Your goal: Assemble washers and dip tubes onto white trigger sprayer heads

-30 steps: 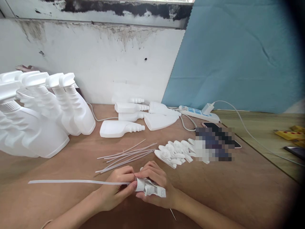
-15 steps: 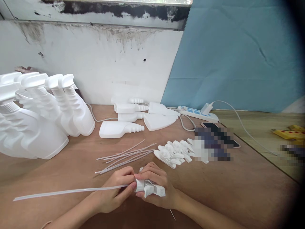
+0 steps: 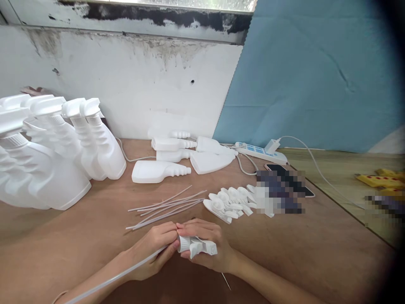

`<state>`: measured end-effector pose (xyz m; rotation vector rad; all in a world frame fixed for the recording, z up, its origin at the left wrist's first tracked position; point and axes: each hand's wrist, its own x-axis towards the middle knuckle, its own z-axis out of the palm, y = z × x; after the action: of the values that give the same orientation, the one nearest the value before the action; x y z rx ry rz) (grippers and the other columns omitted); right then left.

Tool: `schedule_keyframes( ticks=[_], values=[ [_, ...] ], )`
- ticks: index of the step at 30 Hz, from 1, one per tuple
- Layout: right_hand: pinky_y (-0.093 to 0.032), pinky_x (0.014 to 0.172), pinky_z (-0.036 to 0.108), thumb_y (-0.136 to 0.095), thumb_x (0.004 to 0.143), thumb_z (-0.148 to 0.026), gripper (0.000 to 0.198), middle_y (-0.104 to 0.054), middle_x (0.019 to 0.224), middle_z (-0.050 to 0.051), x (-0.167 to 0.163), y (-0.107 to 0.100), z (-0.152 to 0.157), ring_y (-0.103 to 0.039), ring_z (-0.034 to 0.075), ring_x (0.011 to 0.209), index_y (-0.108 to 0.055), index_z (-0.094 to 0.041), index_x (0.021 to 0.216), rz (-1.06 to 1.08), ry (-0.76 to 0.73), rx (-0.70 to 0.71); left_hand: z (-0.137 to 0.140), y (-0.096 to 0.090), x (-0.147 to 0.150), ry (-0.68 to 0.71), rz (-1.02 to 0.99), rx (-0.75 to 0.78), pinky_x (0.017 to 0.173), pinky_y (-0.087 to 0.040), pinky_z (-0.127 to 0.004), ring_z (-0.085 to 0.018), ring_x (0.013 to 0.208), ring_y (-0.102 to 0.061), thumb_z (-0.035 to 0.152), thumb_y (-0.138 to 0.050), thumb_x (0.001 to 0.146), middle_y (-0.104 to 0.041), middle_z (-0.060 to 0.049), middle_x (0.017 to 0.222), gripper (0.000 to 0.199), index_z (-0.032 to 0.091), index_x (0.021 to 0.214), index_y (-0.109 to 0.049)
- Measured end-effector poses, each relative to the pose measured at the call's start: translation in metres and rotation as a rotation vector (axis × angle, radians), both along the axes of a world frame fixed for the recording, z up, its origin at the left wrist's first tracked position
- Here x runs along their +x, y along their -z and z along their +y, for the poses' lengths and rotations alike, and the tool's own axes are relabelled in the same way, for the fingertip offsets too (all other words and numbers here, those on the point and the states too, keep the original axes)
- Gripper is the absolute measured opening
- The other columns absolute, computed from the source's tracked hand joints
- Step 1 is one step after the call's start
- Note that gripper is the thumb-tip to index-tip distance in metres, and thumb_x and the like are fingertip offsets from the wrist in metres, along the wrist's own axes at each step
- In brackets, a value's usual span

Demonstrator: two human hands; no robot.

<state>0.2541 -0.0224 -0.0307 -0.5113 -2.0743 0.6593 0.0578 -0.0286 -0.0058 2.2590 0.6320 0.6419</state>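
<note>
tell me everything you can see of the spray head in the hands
The spray head is white and looks like plastic, with a ribbed collar at one end and a blocky nozzle at the other. It lies sideways, collar toward the left hand, gripped by the right hand. A translucent tube runs toward the collar through the left hand, whose fingers hide whether the two join.

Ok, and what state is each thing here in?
Left hand: closed on tube
Right hand: closed around spray head
Tube: slanting down, upper end hidden
Spray head: gripped
Loose tubes: lying bunched
White parts: heaped, partly blurred
Standing bottles: capped
Lying bottles: on their sides, nearest one uncapped
Power strip: plug inserted
Phone: face up, partly blurred, visible screen dark
</note>
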Motion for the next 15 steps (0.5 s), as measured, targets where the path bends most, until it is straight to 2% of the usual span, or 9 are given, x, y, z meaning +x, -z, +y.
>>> schedule_keyframes(
  ticks=[4, 15],
  values=[
    [-0.049, 0.082, 0.025, -0.066, 0.072, -0.028, 0.039, -0.068, 0.099, 0.006, 0.0016, 0.0027, -0.0007, -0.064, 0.015, 0.091, -0.057, -0.019, 0.109, -0.031, 0.019, -0.020, 0.0005, -0.0008, 0.0004, 0.007, -0.006, 0.006, 0.074, -0.039, -0.025, -0.015, 0.080, -0.046, 0.016, -0.026, 0.091, -0.052, -0.007, 0.085, 0.024, 0.015, 0.082, -0.048],
    [-0.050, 0.070, 0.023, -0.067, 0.070, -0.029, 0.035, -0.070, 0.088, 0.005, 0.0018, 0.0035, -0.0023, -0.066, 0.015, 0.076, -0.060, -0.020, 0.103, -0.016, 0.042, -0.053, -0.0015, 0.0013, 0.0006, 0.004, -0.003, -0.022, 0.077, -0.040, -0.027, -0.016, 0.084, -0.047, 0.018, -0.026, 0.091, -0.050, -0.008, 0.087, 0.022, 0.015, 0.086, -0.047]
  ],
)
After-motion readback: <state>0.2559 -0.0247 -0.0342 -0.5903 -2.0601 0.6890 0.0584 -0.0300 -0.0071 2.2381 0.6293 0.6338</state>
